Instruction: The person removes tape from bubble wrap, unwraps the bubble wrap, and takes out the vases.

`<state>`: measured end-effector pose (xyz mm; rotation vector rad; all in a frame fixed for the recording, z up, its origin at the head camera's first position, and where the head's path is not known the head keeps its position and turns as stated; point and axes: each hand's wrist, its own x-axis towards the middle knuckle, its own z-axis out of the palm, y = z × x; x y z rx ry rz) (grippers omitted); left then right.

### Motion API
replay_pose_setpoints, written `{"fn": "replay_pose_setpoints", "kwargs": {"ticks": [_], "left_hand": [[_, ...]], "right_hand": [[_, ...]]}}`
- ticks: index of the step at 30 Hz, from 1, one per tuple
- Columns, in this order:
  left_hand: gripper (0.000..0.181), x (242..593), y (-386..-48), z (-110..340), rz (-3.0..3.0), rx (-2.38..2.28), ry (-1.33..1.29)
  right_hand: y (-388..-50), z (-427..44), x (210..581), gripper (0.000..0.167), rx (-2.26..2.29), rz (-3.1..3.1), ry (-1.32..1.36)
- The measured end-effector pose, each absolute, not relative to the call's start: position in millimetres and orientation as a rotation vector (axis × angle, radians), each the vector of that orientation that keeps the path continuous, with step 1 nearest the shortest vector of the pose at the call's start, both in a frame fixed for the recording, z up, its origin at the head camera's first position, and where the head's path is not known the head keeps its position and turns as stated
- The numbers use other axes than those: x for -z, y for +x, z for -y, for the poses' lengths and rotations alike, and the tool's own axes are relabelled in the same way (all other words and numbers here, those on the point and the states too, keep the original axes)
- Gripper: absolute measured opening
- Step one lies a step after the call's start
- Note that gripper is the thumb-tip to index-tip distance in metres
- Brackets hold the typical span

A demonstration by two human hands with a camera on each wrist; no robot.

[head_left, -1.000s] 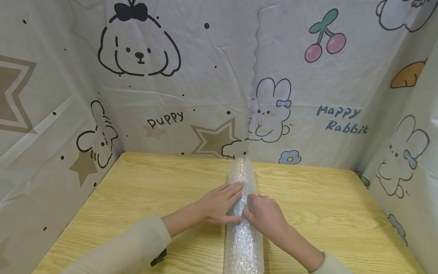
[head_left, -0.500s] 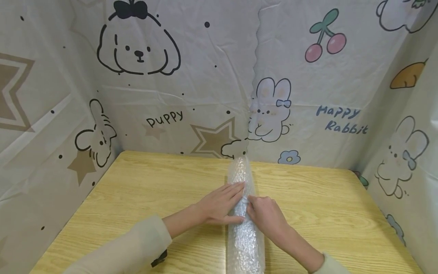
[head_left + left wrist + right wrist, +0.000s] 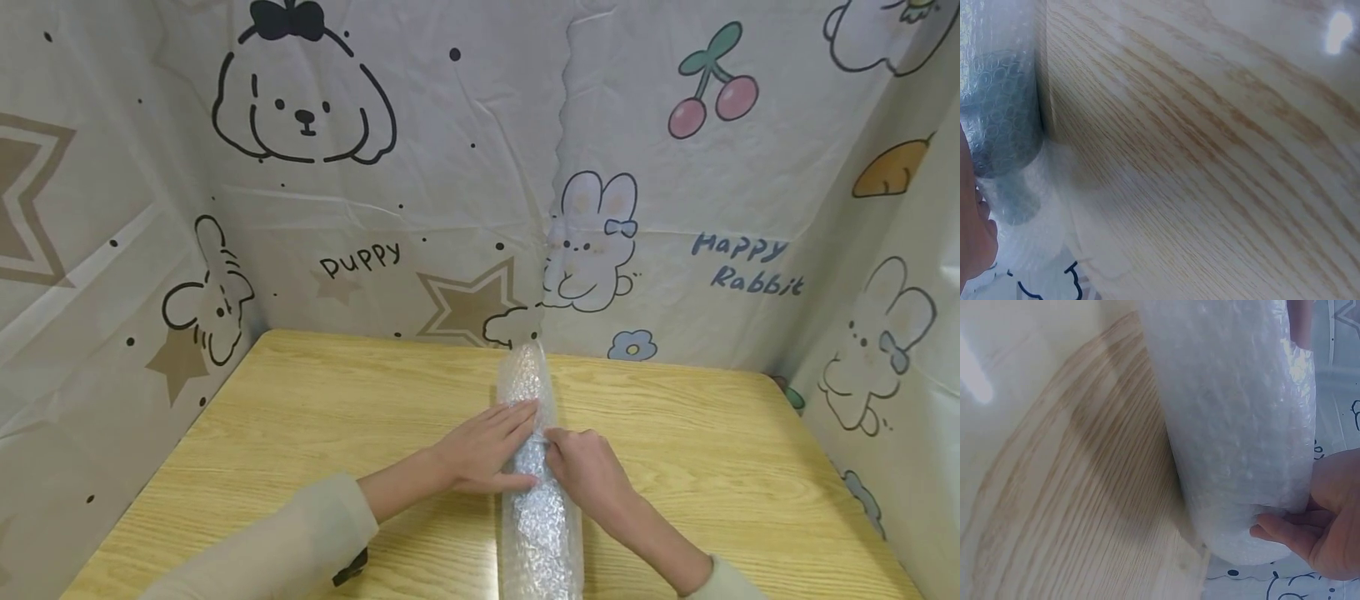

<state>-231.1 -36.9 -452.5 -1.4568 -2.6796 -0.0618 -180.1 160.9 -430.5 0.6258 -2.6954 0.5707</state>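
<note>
A long roll of clear bubble wrap lies lengthwise down the middle of the table, running from the front of the view to the far edge. Something dark and greenish shows dimly through the wrap in the left wrist view. Across the top of the roll my left hand rests flat, fingers extended and thumb apart. On the roll's right side, my right hand has curled fingers. The right wrist view shows that hand pinching the wrap between thumb and fingers near the roll's far end.
The wood-grain table extends on both sides of the roll. Behind and beside it hang pale curtains printed with cartoon animals, stars and lettering. A small black object shows under the left sleeve.
My right thumb has shifted slightly right, and the near part of the roll has moved a little to the right. My left hand has stayed nearly still on top.
</note>
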Motion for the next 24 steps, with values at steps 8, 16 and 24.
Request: {"fn": "replay_pose_setpoints", "kwargs": {"ticks": [8, 16, 24], "left_hand": [[0.092, 453.0, -230.6, 34.4, 2.683, 0.057, -1.451], [0.092, 454.6, -230.3, 32.3, 2.673, 0.087, -1.455], [0.095, 455.2, -230.4, 29.1, 2.668, 0.15, -1.464]], "right_hand": [[-184.0, -165.7, 434.4, 0.024, -0.608, 2.67, 0.62], [-187.7, -172.4, 438.5, 0.023, -0.629, 2.62, 0.63], [-189.1, -184.3, 442.8, 0.026, -0.792, 2.609, 0.65]]}}
